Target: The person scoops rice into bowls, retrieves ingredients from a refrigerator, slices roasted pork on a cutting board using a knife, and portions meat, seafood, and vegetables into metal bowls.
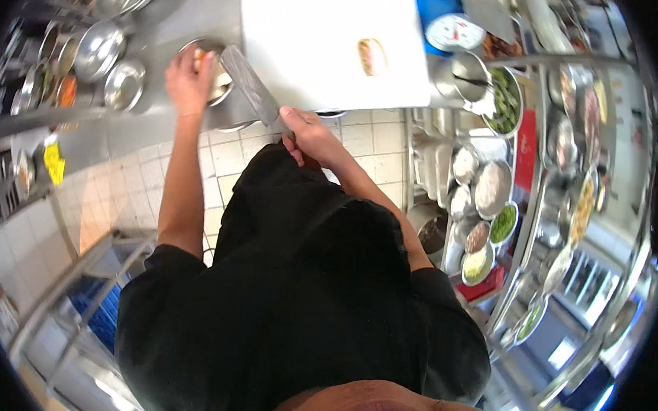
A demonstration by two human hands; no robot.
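Observation:
My right hand [308, 136] is wrapped round the handle of a cleaver [252, 87]. Its broad grey blade points up and left, beside the front left corner of a white cutting board [300, 40]. Over a metal bowl [218, 43] left of the board is my left hand [188, 80], its fingers bent down into the bowl. Pale pieces of food [220, 86] show inside the bowl; something orange-pale is at my fingertips, too blurred to name. One brownish, pale-centred piece of food [372, 57] lies on the right part of the board.
A blue scale [455, 32] stands right of the board. Beside it are a metal container [462, 75] and a bowl of green vegetables [505, 103]. Bowls of ingredients [493, 188] fill the right-hand shelves. Several steel bowls [99, 50] sit on the left counter.

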